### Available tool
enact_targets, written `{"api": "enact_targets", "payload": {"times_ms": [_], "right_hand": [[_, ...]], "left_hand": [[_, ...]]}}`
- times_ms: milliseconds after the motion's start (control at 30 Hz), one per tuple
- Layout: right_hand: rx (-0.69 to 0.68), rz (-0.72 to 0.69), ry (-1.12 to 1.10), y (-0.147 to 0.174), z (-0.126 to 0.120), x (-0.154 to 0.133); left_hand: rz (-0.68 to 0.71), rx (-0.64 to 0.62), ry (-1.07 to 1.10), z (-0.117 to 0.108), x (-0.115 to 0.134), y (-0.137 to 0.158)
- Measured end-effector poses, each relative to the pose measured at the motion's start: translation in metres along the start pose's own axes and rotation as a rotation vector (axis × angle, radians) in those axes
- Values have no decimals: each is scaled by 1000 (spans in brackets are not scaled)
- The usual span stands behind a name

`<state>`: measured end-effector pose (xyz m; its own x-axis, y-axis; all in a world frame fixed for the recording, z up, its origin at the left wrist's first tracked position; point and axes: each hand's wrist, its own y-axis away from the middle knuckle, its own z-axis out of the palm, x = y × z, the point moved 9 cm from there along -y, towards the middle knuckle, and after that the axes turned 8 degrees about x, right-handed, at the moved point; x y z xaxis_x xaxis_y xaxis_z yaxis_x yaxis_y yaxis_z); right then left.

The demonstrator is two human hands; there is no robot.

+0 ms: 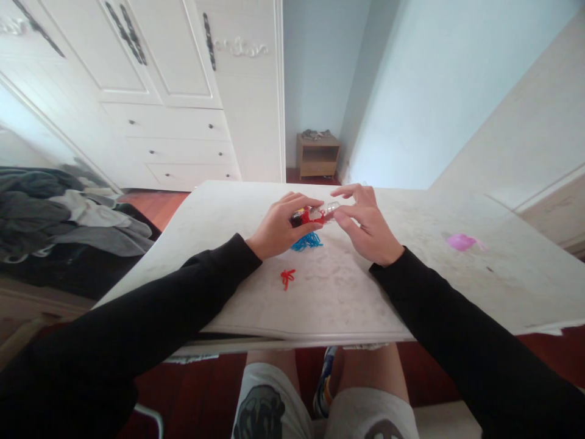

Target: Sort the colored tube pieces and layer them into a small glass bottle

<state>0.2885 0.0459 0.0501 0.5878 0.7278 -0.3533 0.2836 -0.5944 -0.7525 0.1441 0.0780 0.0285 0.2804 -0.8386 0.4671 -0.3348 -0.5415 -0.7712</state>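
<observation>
My left hand (283, 225) is closed around a small clear plastic bottle (316, 214) lying sideways, with red strands showing inside and a dark end near my palm. My right hand (363, 222) is at the bottle's clear right end; the thumb tip appears to touch it, while the index finger is stretched out above, apart from the thumb. Partly hidden under my left hand lies a bundle of blue strings (307, 242) on the white table. A small knotted red string (287, 278) rests nearer to me.
The white table (338, 305) spans the space before me. A pink-purple balloon-like item (461, 242) lies on its right side. Piled clothes (82, 213) are at the left. Behind stand a white wardrobe (183, 122) and a small wooden cabinet (319, 155).
</observation>
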Motion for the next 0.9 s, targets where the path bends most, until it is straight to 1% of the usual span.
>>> {"api": "enact_targets", "payload": {"times_ms": [100, 200, 267, 400, 467, 567, 600, 667, 767, 833, 867, 900], "right_hand": [[-93, -11, -2, 4, 10, 0], [-147, 9, 7, 7, 16, 2], [-144, 12, 12, 7, 15, 2], [-86, -9, -5, 4, 8, 0], [-114, -15, 1, 5, 11, -1], [-195, -14, 39, 9, 20, -3], [-196, -18, 48, 9, 20, -4], [-117, -31, 52, 6, 13, -6], [156, -41, 33, 1, -14, -8], [329, -47, 2, 3, -31, -8], [365, -58, -26, 4, -34, -10], [343, -75, -64, 5, -31, -12]], "left_hand": [[30, 4, 7, 0, 4, 0], [61, 7, 14, -1, 8, 0], [66, 4, 17, 0, 9, 0], [72, 1, 26, 0, 10, 0], [98, -2, 26, 0, 11, 0], [147, -13, 15, 1, 14, 1], [153, -11, 12, 1, 14, 1], [141, 7, 11, -1, 14, 0], [87, 48, 1, -5, 11, -1], [40, 100, -18, -9, 5, -2], [12, 133, -28, -12, 1, -2], [-16, 169, -36, -14, -4, -2]]}}
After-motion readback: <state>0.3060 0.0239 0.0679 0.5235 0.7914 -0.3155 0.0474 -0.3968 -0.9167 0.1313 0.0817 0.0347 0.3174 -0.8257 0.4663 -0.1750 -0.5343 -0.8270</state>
